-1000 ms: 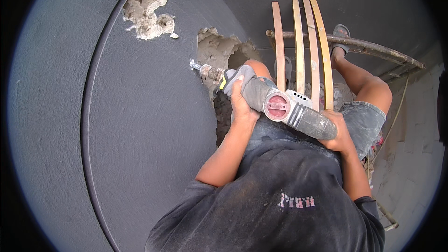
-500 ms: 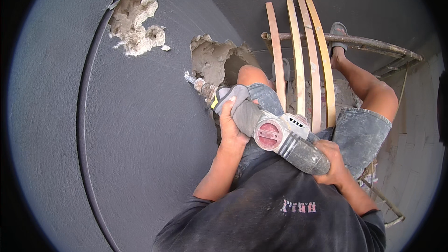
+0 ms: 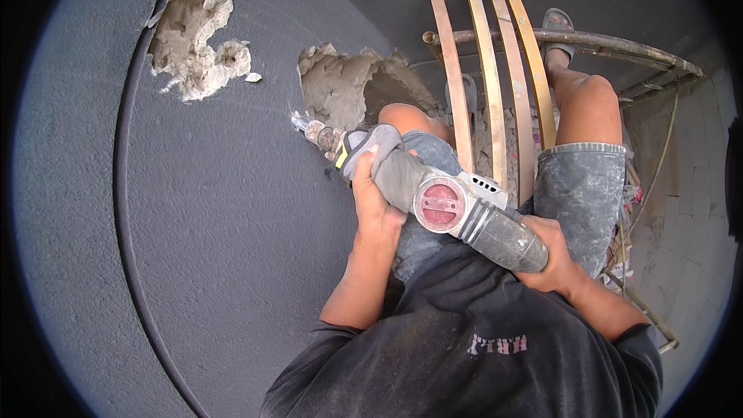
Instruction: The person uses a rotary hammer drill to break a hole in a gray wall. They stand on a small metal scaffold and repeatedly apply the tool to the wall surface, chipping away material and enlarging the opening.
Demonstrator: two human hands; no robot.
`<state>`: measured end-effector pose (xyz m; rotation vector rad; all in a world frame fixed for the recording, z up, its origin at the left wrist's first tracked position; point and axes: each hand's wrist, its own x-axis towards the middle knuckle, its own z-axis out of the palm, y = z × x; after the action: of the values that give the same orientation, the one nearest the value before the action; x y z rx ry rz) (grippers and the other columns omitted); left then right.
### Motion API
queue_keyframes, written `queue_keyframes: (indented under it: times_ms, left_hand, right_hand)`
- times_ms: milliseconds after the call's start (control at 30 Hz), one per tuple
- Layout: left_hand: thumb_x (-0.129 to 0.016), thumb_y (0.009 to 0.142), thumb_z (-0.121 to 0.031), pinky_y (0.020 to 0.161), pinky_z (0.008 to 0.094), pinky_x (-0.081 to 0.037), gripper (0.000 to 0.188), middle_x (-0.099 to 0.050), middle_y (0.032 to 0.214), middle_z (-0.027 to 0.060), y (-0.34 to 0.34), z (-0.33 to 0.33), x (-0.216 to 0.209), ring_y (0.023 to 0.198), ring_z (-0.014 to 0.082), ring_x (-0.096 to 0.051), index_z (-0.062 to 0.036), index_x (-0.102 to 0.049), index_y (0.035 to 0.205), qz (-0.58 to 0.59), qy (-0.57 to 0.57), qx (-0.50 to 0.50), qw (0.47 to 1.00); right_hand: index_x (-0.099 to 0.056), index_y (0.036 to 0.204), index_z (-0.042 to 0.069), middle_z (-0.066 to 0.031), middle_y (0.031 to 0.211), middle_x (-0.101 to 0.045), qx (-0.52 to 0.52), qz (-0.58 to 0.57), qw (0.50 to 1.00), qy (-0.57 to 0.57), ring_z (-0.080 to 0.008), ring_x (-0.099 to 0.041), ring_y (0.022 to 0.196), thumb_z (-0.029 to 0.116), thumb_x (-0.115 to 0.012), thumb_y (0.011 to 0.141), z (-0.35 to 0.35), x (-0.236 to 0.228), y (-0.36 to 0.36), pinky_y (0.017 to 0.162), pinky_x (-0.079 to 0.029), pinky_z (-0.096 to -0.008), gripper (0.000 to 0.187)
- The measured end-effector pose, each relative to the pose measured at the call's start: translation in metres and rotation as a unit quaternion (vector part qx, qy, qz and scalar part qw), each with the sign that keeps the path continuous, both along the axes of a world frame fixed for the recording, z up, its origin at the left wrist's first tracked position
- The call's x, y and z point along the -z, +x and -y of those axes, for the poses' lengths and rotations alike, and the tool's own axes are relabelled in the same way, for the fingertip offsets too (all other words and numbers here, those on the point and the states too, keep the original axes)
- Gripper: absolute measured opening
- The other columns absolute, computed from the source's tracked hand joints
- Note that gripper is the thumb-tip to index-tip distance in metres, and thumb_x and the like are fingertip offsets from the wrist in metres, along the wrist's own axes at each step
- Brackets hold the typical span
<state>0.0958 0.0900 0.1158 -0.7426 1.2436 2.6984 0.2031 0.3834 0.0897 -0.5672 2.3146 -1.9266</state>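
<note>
both hands grip a grey, dust-caked power chisel with a round red cap (image 3: 439, 205): the left hand (image 3: 374, 200) wraps its front collar, the right hand (image 3: 551, 259) closes round the rear handle, fingers mostly hidden beneath it. its short metal bit (image 3: 313, 130) points at the dark grey rough-plastered wall (image 3: 217, 248), just beside a broken-out hole showing pale mortar (image 3: 340, 89); the tip is too small to make out. three curved wooden slats (image 3: 487, 70) cross between the knees. white lettering sits on the dark shirt (image 3: 495, 344).
</note>
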Motion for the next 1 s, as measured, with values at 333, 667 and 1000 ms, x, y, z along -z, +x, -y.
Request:
queue_keyframes:
  times_ms: [333, 667, 1000]
  left_hand:
    - [-0.062, 0.093, -0.039, 0.083, 0.0444, -0.061, 0.045, -0.072, 0.1, 0.02, -0.021, -0.005, 0.011, 0.09, 0.0324, -0.072, -0.0002, -0.064, 0.116, -0.002, -0.014, -0.025, 1.0]
    - [-0.06, 0.096, -0.037, 0.089, 0.045, -0.059, 0.036, -0.071, 0.108, 0.0091, -0.045, -0.022, 0.039, 0.1, 0.0272, -0.071, -0.0084, -0.066, 0.118, -0.047, 0.017, -0.046, 0.998]
    - [-0.058, 0.096, -0.038, 0.083, 0.047, -0.06, 0.04, -0.073, 0.103, 0.0175, 0.0, 0.017, 0.023, 0.094, 0.0323, -0.072, -0.0044, -0.067, 0.116, -0.048, 0.038, 0.048, 0.997]
  right_hand:
    - [-0.068, 0.111, -0.006, -0.0251, 0.097, -0.071, 0.024, -0.017, 0.999, 0.042, -0.0428, -0.072, 0.094, 0.011, -0.08, 0.065, -0.01, -0.001, -0.037, 0.085, -0.055, -0.0402, 0.051]
    - [-0.071, 0.113, -0.003, -0.0163, 0.101, -0.077, 0.083, 0.086, 0.991, 0.055, -0.0251, -0.074, 0.097, 0.002, -0.079, 0.069, -0.014, 0.024, -0.058, 0.09, -0.055, -0.0353, 0.045]
    - [-0.07, 0.106, -0.005, -0.0236, 0.103, -0.072, 0.048, 0.008, 0.993, 0.111, -0.043, -0.071, 0.1, 0.004, -0.078, 0.066, 0.015, -0.02, 0.008, 0.09, -0.054, -0.0428, 0.042]
